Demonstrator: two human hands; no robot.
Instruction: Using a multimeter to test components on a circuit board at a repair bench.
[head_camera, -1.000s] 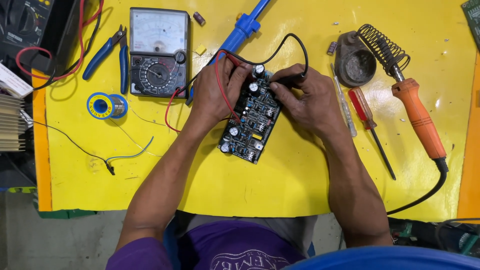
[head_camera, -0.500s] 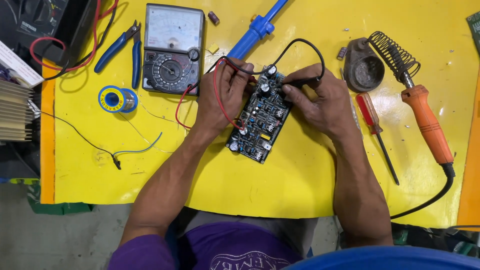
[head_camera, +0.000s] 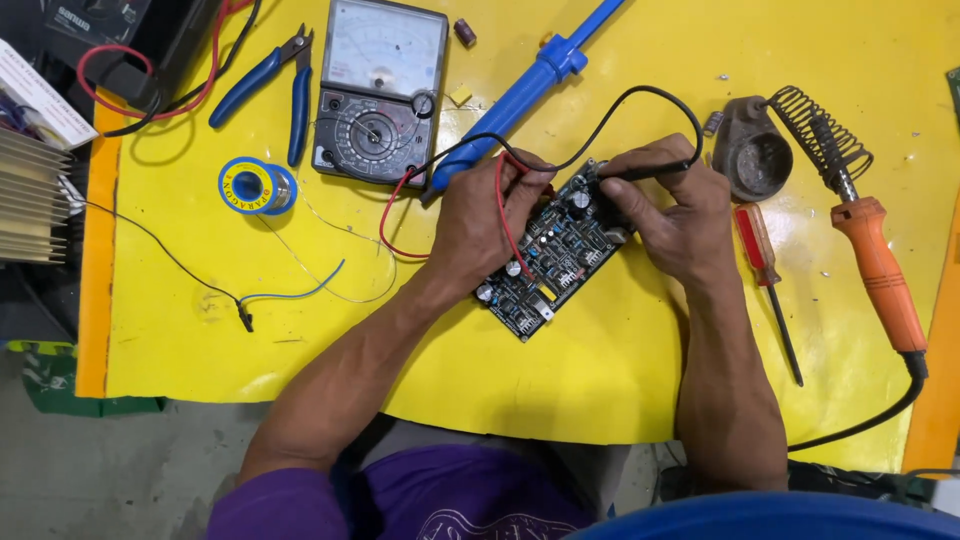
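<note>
A dark circuit board (head_camera: 553, 262) with small capacitors lies tilted on the yellow table (head_camera: 600, 380). My left hand (head_camera: 484, 215) rests on the board's upper left part and pinches the red probe lead (head_camera: 505, 235) against it. My right hand (head_camera: 668, 210) grips the black probe (head_camera: 650, 171) and presses its tip onto the board's upper right corner. Red and black leads run back to the analog multimeter (head_camera: 380, 90) at the top.
Blue pliers (head_camera: 272, 78) and a solder spool (head_camera: 257, 185) lie left of the meter. A blue desoldering pump (head_camera: 530, 85) lies above my hands. At right are a soldering stand (head_camera: 790, 140), an orange soldering iron (head_camera: 880, 270) and a red screwdriver (head_camera: 765, 275).
Both hands stay on the board with the probes. The view has shifted, so everything sits slightly further right and lower in the picture.
</note>
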